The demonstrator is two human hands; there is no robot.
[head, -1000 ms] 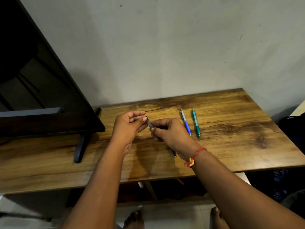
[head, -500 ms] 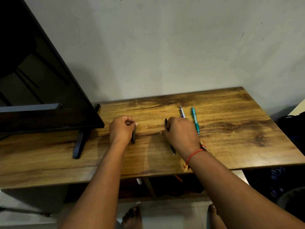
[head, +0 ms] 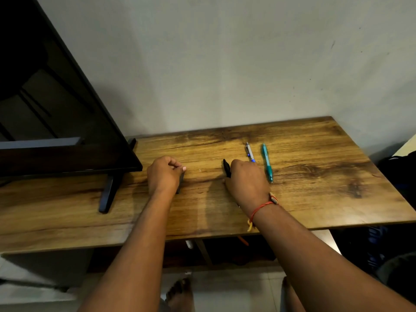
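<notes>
On the table [head: 315, 176], left hand [head: 163, 174] still grips the cap [head: 181, 181], right hand [head: 246, 180] the pen [head: 227, 168].

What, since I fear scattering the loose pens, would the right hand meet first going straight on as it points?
Likely bare table, then the wall; depth is unclear. The right hand points along its black pen; the blue pen and teal pen lie to its right.

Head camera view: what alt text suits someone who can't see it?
On a wooden table, the left hand holds a dark pen part and the right hand a black pen. A blue pen and a teal pen lie beside the right hand; a dark screen stands at left.
</notes>
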